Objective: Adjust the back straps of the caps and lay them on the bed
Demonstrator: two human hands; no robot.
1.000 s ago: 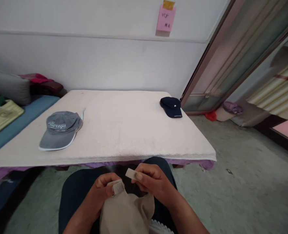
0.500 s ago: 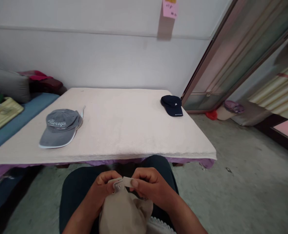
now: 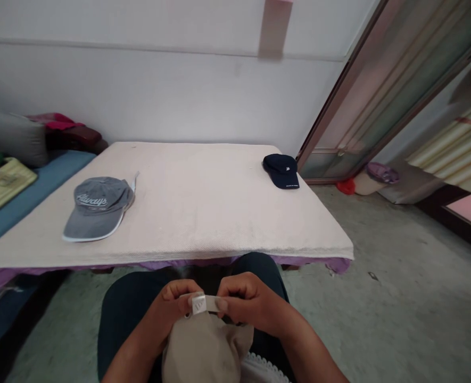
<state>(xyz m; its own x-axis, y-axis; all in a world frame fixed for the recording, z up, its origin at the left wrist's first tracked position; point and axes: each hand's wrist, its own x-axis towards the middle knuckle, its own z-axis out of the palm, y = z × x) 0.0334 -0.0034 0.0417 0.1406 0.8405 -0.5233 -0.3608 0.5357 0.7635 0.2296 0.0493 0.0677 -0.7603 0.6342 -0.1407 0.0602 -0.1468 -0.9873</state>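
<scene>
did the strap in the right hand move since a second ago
Yes: against the table's front edge, the strap has moved slightly toward the person; its end now appears to meet the pale square tab at the left hand.

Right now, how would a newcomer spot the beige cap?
Find the cream-covered table, then look below its near edge. There the left hand and right hand hold the beige cap at its strap. Unlike the grey cap and navy cap on the table, it is held.

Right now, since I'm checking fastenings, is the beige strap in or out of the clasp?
Cannot tell: the strap meets the silver clasp without a visible gap, but insertion is unclear.
</scene>
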